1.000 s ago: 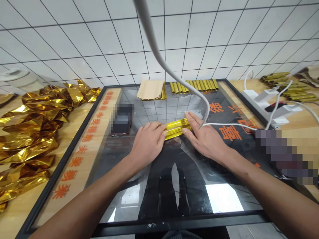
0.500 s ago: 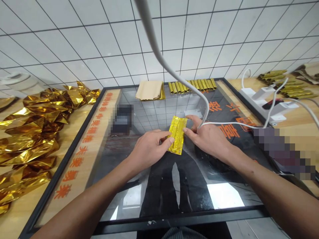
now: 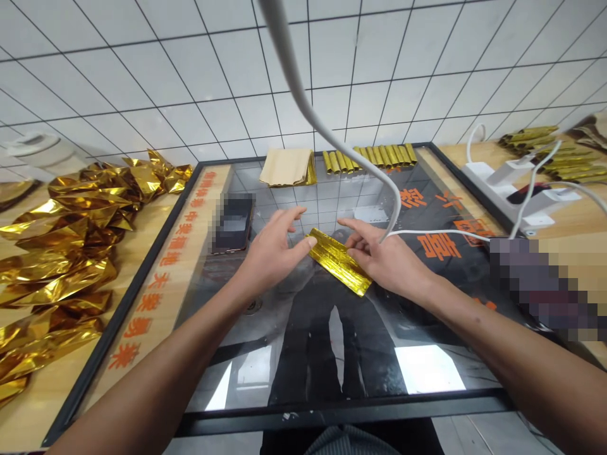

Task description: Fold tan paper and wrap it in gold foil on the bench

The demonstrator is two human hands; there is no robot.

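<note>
A folded strip of gold foil paper point(image 3: 339, 262) lies slanted above the dark glass tabletop, its near end pointing down and right. My right hand point(image 3: 384, 256) has its thumb and bent fingers at the strip's right edge, pinching it, while the index finger reaches out past it. My left hand point(image 3: 272, 249) is open with fingers spread, and its thumb tip meets the strip's upper left corner. Beyond the hands are a stack of tan-backed gold paper point(image 3: 287, 167) and a row of rolled gold paper tubes point(image 3: 367, 158).
Crumpled-looking folded gold foil pieces point(image 3: 61, 253) cover the wooden surface at left. A phone point(image 3: 232, 224) lies left of my left hand. A white cable point(image 3: 327, 136) hangs over the table near my right hand. At right stand a white power strip point(image 3: 507, 193) and more gold rolls point(image 3: 559, 155).
The gold strip has turned from nearly upright to slanting down to the right, and its pleated face no longer shows. My left hand's fingers have spread and moved off it.
</note>
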